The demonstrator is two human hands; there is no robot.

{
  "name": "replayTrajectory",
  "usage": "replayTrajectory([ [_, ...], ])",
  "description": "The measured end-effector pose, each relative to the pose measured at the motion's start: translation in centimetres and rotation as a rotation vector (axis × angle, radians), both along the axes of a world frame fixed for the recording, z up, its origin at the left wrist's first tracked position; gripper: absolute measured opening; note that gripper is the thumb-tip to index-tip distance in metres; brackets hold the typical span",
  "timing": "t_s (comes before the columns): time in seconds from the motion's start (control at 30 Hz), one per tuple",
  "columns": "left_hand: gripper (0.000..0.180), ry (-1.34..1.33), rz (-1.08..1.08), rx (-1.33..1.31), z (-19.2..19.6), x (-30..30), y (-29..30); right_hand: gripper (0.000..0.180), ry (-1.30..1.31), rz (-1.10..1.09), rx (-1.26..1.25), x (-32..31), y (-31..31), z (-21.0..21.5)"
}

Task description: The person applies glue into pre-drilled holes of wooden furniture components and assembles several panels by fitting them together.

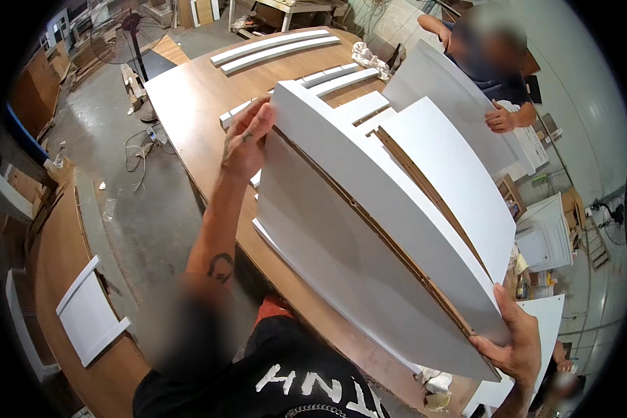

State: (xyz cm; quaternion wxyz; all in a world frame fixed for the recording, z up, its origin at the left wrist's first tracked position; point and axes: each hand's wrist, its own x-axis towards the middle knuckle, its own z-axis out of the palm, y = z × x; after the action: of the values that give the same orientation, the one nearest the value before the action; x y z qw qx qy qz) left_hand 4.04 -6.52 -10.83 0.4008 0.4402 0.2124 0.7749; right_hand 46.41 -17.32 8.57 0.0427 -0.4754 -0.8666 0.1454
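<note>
A stack of large white curved panels (341, 230) with raw brown edges is tilted up off the brown worktable (188, 104). My left hand (246, 139) grips the stack's far upper-left corner, fingers laid along its edge. My right hand (514, 341) clasps the near lower-right corner, thumb on top and fingers under the edge. A second white panel (460, 181) leans against the right side of the stack. My black shirt (306, 383) shows at the lower edge.
A co-worker at the upper right rests a hand (500, 117) on another white panel (446, 90). Long white slats (275, 47) and shorter ones (345, 78) lie on the table. A fan (129, 31), a white panel (90, 313) and a white cabinet (545, 237) stand around.
</note>
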Motion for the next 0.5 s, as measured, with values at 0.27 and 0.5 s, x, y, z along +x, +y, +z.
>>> replayTrajectory([
  [0.27,0.040,0.031,-0.069,0.019,-0.4,-0.2,0.8,0.081,-0.078,0.007,0.104,-0.3,-0.9,-1.0],
  [0.5,0.041,0.039,-0.097,0.062,-0.9,-0.6,0.9,0.080,-0.094,-0.019,0.145,-0.9,-1.4,-1.4],
])
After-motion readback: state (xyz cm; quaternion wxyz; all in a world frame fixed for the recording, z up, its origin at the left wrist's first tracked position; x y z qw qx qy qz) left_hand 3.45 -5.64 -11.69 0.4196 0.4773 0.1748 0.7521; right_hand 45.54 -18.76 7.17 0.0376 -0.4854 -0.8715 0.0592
